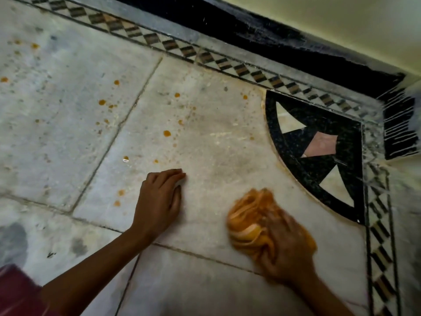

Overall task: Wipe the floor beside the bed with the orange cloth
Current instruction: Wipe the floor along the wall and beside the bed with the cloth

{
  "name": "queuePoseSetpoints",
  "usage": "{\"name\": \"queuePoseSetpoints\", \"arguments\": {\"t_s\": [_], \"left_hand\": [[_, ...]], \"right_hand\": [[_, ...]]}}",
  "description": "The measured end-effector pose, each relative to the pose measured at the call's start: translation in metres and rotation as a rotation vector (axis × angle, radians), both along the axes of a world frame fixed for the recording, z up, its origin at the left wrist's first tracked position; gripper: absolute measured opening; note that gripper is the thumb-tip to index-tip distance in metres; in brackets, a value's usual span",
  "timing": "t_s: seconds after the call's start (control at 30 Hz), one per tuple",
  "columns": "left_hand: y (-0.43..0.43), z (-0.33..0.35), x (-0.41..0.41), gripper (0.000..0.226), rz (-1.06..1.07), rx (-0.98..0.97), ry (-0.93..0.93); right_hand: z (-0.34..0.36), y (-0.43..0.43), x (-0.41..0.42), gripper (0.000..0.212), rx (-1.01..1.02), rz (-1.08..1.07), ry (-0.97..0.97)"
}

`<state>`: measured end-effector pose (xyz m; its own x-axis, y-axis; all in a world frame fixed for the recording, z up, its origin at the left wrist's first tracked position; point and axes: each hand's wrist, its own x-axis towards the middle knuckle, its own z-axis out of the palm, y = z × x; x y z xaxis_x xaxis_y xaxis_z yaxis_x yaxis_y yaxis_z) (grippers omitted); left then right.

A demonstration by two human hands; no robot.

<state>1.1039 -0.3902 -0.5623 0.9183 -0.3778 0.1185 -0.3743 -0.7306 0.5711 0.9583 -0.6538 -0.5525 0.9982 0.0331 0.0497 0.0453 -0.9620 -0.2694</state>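
Fingers [280, 226] of the right hand [287, 247], blurred, curl round the bunched orange cloth [248, 220] on the floor [216, 144] just left of the black inlay [319, 142]. The left hand [159, 201] lies flat farther left, fingers together. So tight a wad might smear the orange spots [167, 133], not lift them.

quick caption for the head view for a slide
Right hand wipes the floor with the orange cloth; left hand rests on the tile near orange spots.

Marble floor [216, 142] matt, stained; orange cloth [252, 226] soft, crumpled fabric.
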Motion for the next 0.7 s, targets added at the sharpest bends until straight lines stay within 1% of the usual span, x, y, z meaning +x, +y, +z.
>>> {"name": "queuePoseSetpoints", "arguments": {"t_s": [0.07, 0.1, 0.17, 0.2, 0.23, 0.27, 0.3, 0.33, 0.37, 0.4, 0.43, 0.5, 0.57, 0.63, 0.67, 0.7], "left_hand": [[-0.002, -0.001, -0.001, 0.038, 0.007, -0.003, 0.000], [-0.003, -0.001, -0.001, 0.038, 0.007, -0.006, 0.002], [-0.004, -0.001, 0.000, 0.040, 0.026, -0.036, 0.014], [-0.005, 0.000, 0.001, 0.040, 0.055, -0.069, 0.029], [-0.006, 0.002, 0.003, 0.041, 0.092, -0.106, 0.043], [-0.007, 0.004, 0.005, 0.041, 0.126, -0.137, 0.054], [-0.008, 0.005, 0.007, 0.041, 0.144, -0.150, 0.060], [-0.008, 0.005, 0.008, 0.041, 0.140, -0.141, 0.066], [-0.007, 0.005, 0.008, 0.040, 0.119, -0.117, 0.069], [-0.006, 0.003, 0.009, 0.040, 0.089, -0.091, 0.070], [-0.005, 0.001, 0.010, 0.040, 0.062, -0.069, 0.071], [-0.004, -0.001, 0.009, 0.039, 0.028, -0.038, 0.077], [-0.005, 0.000, 0.006, 0.038, 0.008, -0.008, 0.076], [-0.007, 0.001, 0.007, 0.039, -0.016, 0.015, 0.063], [-0.008, 0.001, 0.009, 0.039, -0.026, 0.020, 0.065], [-0.009, 0.002, 0.011, 0.040, -0.030, 0.024, 0.071]], "right_hand": [[0.003, -0.023, 0.040, 0.067, -0.021, -0.183, -0.034], [0.003, -0.020, 0.070, 0.066, -0.013, -0.329, -0.043], [0.003, 0.011, 0.122, 0.062, 0.007, -0.596, -0.009], [0.003, 0.032, 0.133, 0.062, 0.014, -0.611, -0.002], [0.002, 0.055, 0.129, 0.061, 0.005, -0.540, -0.042], [0.001, 0.075, 0.110, 0.058, -0.021, -0.393, -0.078], [0.001, 0.086, 0.079, 0.054, -0.030, -0.203, -0.072], [-0.002, 0.084, 0.045, 0.050, -0.014, -0.029, -0.061], [-0.001, 0.071, 0.016, 0.045, 0.004, 0.089, -0.054], [0.001, 0.049, 0.000, 0.043, -0.003, 0.139, -0.058], [0.003, 0.025, -0.005, 0.041, -0.040, 0.114, -0.081], [0.005, -0.014, 0.014, 0.036, -0.109, -0.009, -0.122], [0.002, -0.028, 0.062, 0.041, -0.080, -0.260, -0.085], [0.003, -0.016, 0.122, 0.047, -0.057, -0.582, -0.074], [0.004, -0.001, 0.146, 0.047, -0.055, -0.682, -0.020], [0.004, 0.019, 0.160, 0.048, -0.034, -0.685, 0.026]]}}
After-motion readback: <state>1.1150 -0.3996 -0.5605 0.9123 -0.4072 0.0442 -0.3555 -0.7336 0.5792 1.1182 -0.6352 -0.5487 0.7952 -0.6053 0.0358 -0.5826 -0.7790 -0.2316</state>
